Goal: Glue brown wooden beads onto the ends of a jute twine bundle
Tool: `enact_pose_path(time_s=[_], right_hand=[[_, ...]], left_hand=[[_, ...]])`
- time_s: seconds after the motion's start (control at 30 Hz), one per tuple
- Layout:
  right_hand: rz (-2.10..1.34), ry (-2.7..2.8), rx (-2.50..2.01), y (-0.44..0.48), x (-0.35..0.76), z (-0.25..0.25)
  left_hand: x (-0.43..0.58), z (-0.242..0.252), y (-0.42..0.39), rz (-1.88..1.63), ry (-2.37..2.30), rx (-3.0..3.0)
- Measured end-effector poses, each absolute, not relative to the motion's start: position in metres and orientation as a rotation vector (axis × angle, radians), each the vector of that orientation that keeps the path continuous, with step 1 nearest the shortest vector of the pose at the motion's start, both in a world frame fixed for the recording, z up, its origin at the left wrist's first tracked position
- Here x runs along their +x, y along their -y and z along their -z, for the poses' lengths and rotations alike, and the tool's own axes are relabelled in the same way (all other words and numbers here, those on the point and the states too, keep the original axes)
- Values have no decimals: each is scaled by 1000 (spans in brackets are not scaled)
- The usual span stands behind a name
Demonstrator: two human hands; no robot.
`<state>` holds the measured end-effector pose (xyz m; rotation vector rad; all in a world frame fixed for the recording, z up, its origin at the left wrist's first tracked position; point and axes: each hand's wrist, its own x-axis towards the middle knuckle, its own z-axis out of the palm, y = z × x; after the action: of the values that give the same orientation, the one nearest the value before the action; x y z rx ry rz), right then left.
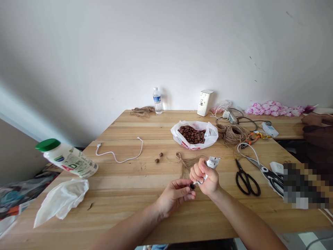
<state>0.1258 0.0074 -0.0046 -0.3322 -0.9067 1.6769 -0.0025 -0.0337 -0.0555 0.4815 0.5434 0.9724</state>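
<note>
**Head view: white tube in the right grip, tipped toward a brown piece in the left**

The white tube [213,162] is above the near middle of the tabletop [130,187], squeezed inside the curled fingers of the right grip [204,177]. Those fingers hide its middle; a flat end with dark print shows. Its long axis slants, flat end up and rightward, narrow end down and leftward toward a small brown piece [192,186]. The left grip [178,195] pinches that piece between thumb and fingers, which partly cover it; its dark round opening faces upward. Whether tube and piece touch, I cannot tell.

Just beyond the hands lies a loose twine bundle [185,164], with two brown nuts [159,157] to its left. Behind sits a white plastic bag [212,133], open and full of similar nuts, with coiled twine [235,134] beside it. To the right are black scissors [246,180] and a second pair with black-and-white handles [269,173]. Leftward lie a white cable [121,161], a green-capped bottle [71,159] and a crumpled white sheet [62,198]. A water bottle [157,100] and a pale box [205,103] stand near the wall.
</note>
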Motion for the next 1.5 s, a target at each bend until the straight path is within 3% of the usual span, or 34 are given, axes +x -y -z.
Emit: enact_pose_path(time_s=[1.5], right_hand=[[-1680, 937, -307, -1, 125, 5]], left_hand=[[-6, 51, 33, -986, -568, 508]])
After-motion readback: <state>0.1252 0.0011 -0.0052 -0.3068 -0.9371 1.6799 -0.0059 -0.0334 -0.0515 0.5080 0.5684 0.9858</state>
